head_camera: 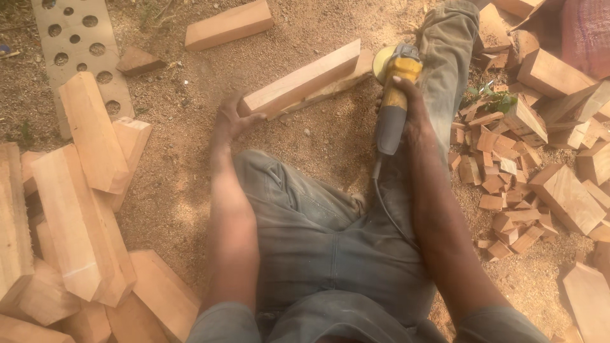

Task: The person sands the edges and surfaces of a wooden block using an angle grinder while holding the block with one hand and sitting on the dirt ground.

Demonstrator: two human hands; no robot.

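My left hand grips the wooden block; my right hand clasps the grinder at the block's far end. I judge it's sanding; next needs steady pressure.

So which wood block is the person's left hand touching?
The long block lying slantwise in front of the knees. The left hand grips its near end, and the yellow grinder in the right hand meets its far end.
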